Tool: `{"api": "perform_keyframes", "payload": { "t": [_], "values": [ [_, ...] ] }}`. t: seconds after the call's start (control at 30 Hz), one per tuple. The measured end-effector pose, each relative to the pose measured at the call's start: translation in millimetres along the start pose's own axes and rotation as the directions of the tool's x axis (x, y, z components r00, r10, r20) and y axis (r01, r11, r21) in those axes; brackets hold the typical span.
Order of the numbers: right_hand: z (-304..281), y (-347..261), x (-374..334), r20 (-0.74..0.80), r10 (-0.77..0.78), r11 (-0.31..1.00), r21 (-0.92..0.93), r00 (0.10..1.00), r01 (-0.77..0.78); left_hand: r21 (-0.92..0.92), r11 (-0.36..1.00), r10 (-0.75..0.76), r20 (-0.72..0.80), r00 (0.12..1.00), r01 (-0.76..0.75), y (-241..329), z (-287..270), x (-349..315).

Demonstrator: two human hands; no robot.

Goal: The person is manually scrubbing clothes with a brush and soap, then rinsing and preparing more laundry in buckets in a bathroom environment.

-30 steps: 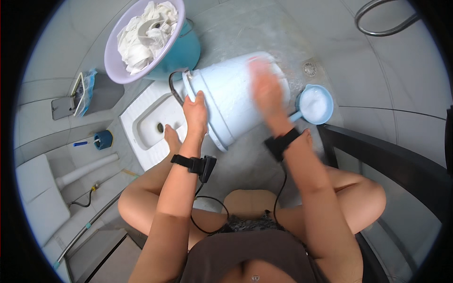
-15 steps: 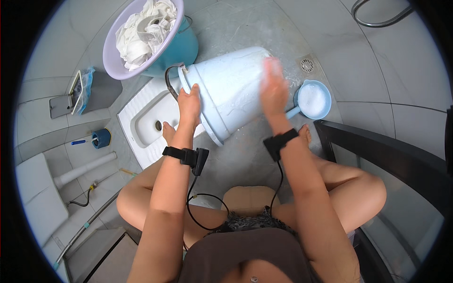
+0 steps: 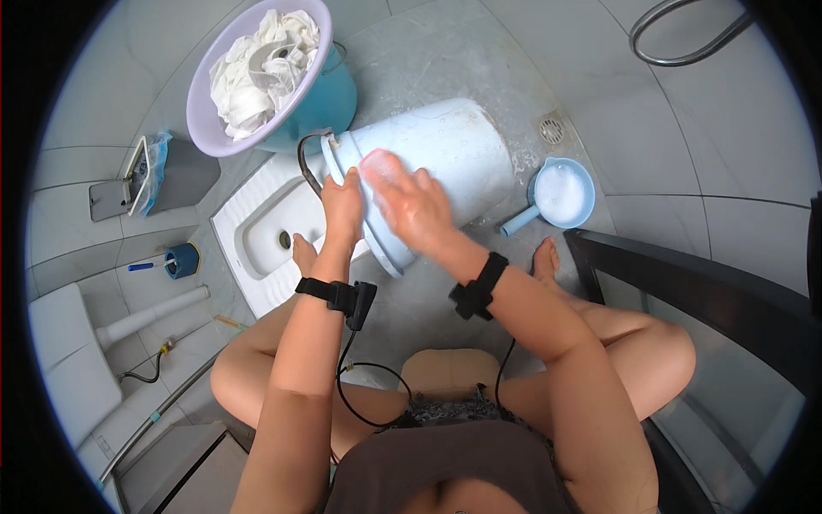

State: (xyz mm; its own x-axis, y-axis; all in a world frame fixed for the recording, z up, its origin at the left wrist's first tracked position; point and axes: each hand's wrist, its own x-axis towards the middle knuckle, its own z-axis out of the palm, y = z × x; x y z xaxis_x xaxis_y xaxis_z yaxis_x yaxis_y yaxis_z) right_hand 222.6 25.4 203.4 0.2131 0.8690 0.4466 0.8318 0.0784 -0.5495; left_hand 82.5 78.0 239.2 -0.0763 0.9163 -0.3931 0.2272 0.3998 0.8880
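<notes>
A pale blue bucket [image 3: 462, 146] lies on its side on the wet floor, its rim toward the left and its base toward the right. My left hand [image 3: 343, 210] is closed on the rim, with the thumb on the outside. Against the bucket's upper side near that rim, my right hand [image 3: 415, 210] presses a pink sponge [image 3: 377, 163], which is foamy and slightly blurred. The bucket's dark handle [image 3: 308, 167] hangs off the left of the rim. Beyond the bucket's base stands a blue dipper [image 3: 586, 184] holding white suds, its handle pointing toward me.
A lilac basin [image 3: 201, 94] of white cloth rests on a teal bucket [image 3: 330, 98] at the back left. A squat toilet [image 3: 235, 218] lies left of the blue bucket. A grey bin [image 3: 184, 176] is by the left wall, a floor drain [image 3: 550, 130] at the right.
My right hand has swept left with the sponge, from the bucket's base end to near its rim. The left hand keeps its hold on the rim.
</notes>
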Motion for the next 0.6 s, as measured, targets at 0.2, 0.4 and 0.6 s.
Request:
{"api": "perform_keyframes", "payload": {
  "t": [0.2,0.4,0.6],
  "values": [
    [-20.6,60.7,30.1,-0.233,0.098,0.913,-0.365,0.967,-0.181,0.043,0.996,0.078,0.001,0.997,-0.078,-10.1,13.2,-3.9],
    [-25.7,-27.7,7.9,-0.095,0.001,1.000,-0.005,0.995,-0.001,0.031,0.999,0.038,0.027,0.999,-0.039,-11.0,0.6,-7.5],
    [-22.3,22.1,-7.6,-0.176,0.068,0.984,-0.150,0.982,-0.095,0.014,1.000,0.022,-0.017,1.000,-0.022,-5.6,3.3,0.4]
  ]
}}
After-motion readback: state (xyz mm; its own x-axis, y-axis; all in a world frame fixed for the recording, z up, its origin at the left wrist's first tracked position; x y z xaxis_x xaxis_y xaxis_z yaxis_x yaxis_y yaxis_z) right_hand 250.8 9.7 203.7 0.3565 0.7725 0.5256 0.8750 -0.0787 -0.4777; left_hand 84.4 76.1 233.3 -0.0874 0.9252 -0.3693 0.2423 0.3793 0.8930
